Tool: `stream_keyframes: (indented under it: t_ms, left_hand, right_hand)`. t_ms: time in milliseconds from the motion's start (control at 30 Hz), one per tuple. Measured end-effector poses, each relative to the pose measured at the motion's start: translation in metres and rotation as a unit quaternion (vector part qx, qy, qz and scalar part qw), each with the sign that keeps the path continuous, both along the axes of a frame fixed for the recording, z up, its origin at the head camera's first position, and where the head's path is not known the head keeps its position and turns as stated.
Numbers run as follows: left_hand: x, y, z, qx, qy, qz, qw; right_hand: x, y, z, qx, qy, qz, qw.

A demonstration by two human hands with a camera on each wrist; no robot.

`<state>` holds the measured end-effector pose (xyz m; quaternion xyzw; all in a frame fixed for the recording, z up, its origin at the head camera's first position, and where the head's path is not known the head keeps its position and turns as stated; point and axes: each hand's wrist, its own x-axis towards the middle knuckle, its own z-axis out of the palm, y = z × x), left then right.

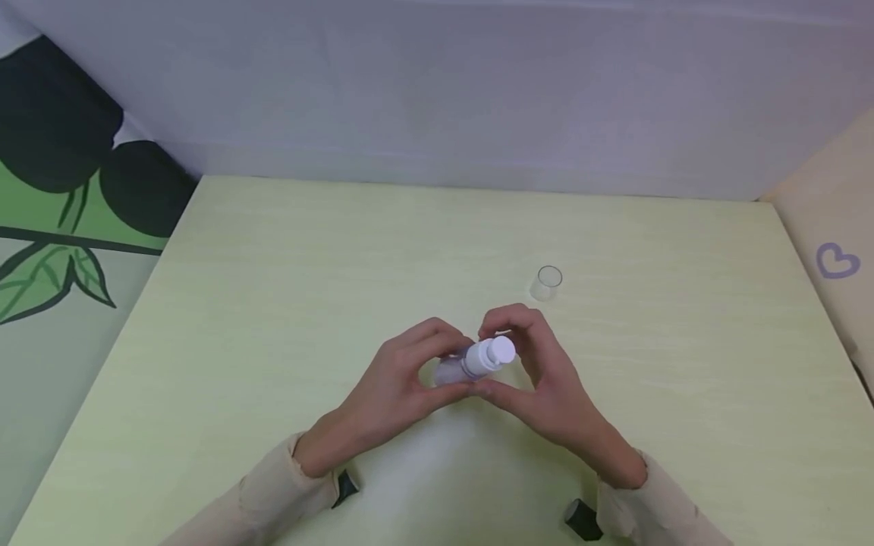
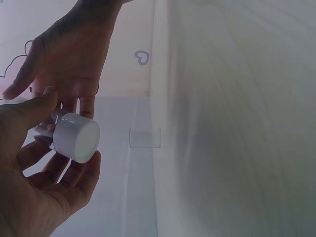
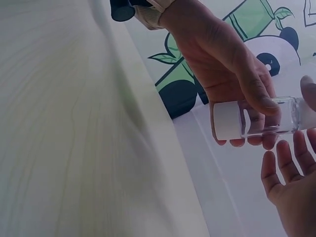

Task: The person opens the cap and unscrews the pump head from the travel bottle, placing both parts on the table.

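A small clear pump bottle [image 1: 454, 369] with a white base [image 2: 81, 138] and a white pump top [image 1: 492, 354] is held tilted above the table. My left hand [image 1: 403, 377] grips its clear body, thumb on one side and fingers on the other. Around the white pump end curls my right hand [image 1: 546, 379], its thumb at the collar. In the right wrist view, several right fingers [image 3: 286, 165] stand spread below the bottle. A clear cylindrical cap [image 1: 546, 283] stands upright on the table beyond the right hand.
The pale wood-grain table [image 1: 307, 250] ends at a light cloth backdrop [image 1: 478, 91]. A wall with a drawn heart [image 1: 837, 261] borders the right side. Dark painted shapes [image 1: 55, 114] cover the left. Black devices [image 1: 583, 519] sit at the sleeve cuffs.
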<state>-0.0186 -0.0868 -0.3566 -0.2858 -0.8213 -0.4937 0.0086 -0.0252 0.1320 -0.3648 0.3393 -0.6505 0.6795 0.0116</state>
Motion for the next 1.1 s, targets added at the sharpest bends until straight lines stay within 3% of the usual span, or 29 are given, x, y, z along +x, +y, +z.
stream_keyframes:
  t_ms: [267, 600, 833, 1100]
  left_hand:
    - [0.0013, 0.0025, 0.0021, 0.001, 0.010, -0.004, 0.9999]
    - [0.0006, -0.0001, 0.0049, -0.012, 0.000, 0.005, 0.9999]
    - [0.0009, -0.0002, 0.0006, -0.014, -0.006, 0.004, 0.9999]
    - [0.0002, 0.0013, -0.0019, -0.003, 0.002, -0.004, 1.0000]
  right_hand:
    - [-0.0013, -0.0026, -0.0023, -0.040, 0.008, 0.012, 0.999]
    - [0.0011, -0.0014, 0.0027, -0.015, 0.000, 0.022, 1.000]
    - [0.0017, 0.0010, 0.0011, 0.005, -0.013, 0.012, 1.000]
    - [-0.0009, 0.0009, -0.0022, -0.020, -0.018, -0.001, 1.000]
